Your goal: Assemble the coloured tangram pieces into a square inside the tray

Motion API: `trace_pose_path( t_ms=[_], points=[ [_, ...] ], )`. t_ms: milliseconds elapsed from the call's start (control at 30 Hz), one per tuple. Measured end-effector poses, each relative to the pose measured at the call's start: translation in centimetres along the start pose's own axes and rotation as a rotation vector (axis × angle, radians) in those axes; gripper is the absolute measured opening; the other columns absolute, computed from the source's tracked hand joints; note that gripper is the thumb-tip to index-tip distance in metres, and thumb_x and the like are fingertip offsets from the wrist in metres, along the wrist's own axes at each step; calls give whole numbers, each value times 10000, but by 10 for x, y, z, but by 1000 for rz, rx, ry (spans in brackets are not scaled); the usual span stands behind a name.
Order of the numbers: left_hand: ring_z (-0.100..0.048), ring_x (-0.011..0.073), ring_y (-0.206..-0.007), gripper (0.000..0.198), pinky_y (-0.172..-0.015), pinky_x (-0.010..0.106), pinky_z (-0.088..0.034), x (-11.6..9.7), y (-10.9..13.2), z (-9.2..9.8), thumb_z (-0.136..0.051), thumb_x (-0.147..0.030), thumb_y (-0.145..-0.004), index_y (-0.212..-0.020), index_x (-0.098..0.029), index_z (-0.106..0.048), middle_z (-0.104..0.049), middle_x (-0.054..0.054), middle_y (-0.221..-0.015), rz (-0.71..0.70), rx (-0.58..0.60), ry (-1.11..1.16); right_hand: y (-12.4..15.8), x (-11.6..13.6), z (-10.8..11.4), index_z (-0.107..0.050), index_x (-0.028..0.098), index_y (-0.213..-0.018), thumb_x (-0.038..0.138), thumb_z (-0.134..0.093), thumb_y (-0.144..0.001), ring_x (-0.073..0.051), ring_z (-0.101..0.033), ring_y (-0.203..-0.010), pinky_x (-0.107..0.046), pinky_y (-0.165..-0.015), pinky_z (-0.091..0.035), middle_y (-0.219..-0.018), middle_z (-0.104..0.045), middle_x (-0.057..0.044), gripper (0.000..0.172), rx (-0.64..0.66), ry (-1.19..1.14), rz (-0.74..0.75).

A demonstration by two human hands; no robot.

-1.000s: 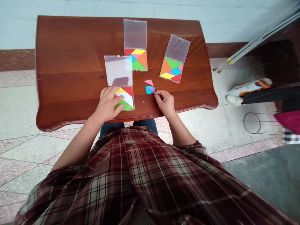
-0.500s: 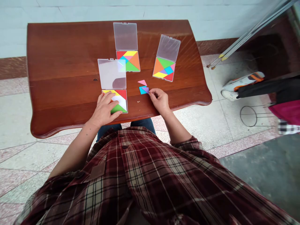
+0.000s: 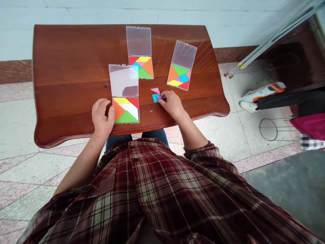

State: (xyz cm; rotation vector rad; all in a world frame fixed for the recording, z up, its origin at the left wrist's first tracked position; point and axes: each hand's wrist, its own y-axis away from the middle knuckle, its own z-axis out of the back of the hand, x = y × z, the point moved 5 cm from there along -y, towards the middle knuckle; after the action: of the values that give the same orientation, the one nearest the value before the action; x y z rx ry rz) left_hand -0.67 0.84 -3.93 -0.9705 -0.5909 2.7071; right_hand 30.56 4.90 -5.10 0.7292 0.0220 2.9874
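Note:
An open clear case (image 3: 126,110) lies near the table's front edge, partly filled with yellow, red, orange and green tangram pieces around a white gap. My left hand (image 3: 102,116) rests at its left side with curled fingers, thumb touching the case edge. My right hand (image 3: 171,102) pinches a small purple triangle (image 3: 159,97) that lies on a blue piece (image 3: 154,98). A pink triangle (image 3: 155,90) lies just beyond them on the wood.
Two more open cases with full coloured puzzles lie farther back, one (image 3: 140,66) in the middle and one (image 3: 179,76) at the right. The brown wooden table (image 3: 66,78) stands against a pale wall. Shoes and metal poles are on the floor at the right.
My left hand has slid off the puzzle pieces to the left edge of the near case. My right hand has closed in over the purple triangle.

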Motion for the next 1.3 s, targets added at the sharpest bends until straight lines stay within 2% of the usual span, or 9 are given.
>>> trace_pose_path(
  t_ms=[67,167,300,400,500,600,767,1100,1300],
  points=[
    [-617,221,-1012,297,-927,401,-496,5,5,1,-426,-387,-941,-1101,-203,-593,-648,103,-1096,56,-8,0,2,1,2,-631,203,-951,288,-641,-810,-229,-562,-856,-392,-797,-478,-952,-612,-78,165,-9,-1,-7],
    [-610,211,-857,250,-851,393,-499,4,10,-6,-468,-365,-910,-1053,-209,-603,-655,76,-948,50,70,-41,7,9,7,-623,189,-1030,283,-641,-814,-243,-573,-876,-417,-803,-478,-1036,-605,-106,236,-26,26,-21],
    [-597,232,-889,249,-870,402,-477,-3,14,-12,-487,-324,-882,-1066,-207,-605,-652,72,-919,11,97,-89,7,21,10,-617,184,-1069,235,-623,-827,-256,-585,-923,-435,-829,-473,-1102,-595,-124,247,6,67,-23],
    [-592,249,-915,267,-873,414,-468,-6,14,-14,-482,-318,-880,-1085,-199,-606,-654,86,-937,3,109,-105,-2,20,7,-622,184,-1019,303,-658,-821,-258,-590,-925,-437,-825,-481,-1074,-600,-121,234,14,69,-11],
    [-584,255,-940,276,-875,419,-463,-6,15,-15,-479,-320,-882,-1095,-202,-609,-654,96,-976,-8,102,-120,-10,17,2,-620,176,-996,454,-743,-754,-273,-598,-932,-439,-821,-494,-1035,-607,-124,389,2,68,-9],
    [-581,256,-954,283,-885,421,-463,-6,16,-15,-475,-326,-888,-1104,-203,-610,-657,97,-996,-22,100,-121,-11,19,1,-611,146,-1046,485,-786,-706,-313,-606,-977,-455,-834,-495,-1063,-600,-160,511,12,115,-72],
    [-580,259,-963,296,-902,424,-463,-5,16,-15,-478,-319,-882,-1110,-190,-615,-662,107,-1022,-10,119,-109,-4,31,8,-587,122,-1124,417,-694,-807,-338,-614,-1026,-466,-870,-491,-1161,-577,-196,446,121,257,-169],
    [-582,249,-950,294,-897,402,-454,-7,16,-14,-472,-288,-875,-1101,-169,-619,-656,110,-1013,24,152,-118,-4,41,12,-583,110,-1123,365,-590,-838,-319,-612,-1005,-438,-836,-499,-1158,-602,-187,382,166,317,-37],
    [-583,251,-963,290,-910,404,-450,-7,16,-14,-469,-274,-882,-1110,-165,-612,-649,112,-1018,28,158,-103,9,78,5,-603,144,-1071,351,-573,-845,-277,-592,-1009,-387,-824,-480,-1156,-622,-155,308,217,205,207]
  ],
)
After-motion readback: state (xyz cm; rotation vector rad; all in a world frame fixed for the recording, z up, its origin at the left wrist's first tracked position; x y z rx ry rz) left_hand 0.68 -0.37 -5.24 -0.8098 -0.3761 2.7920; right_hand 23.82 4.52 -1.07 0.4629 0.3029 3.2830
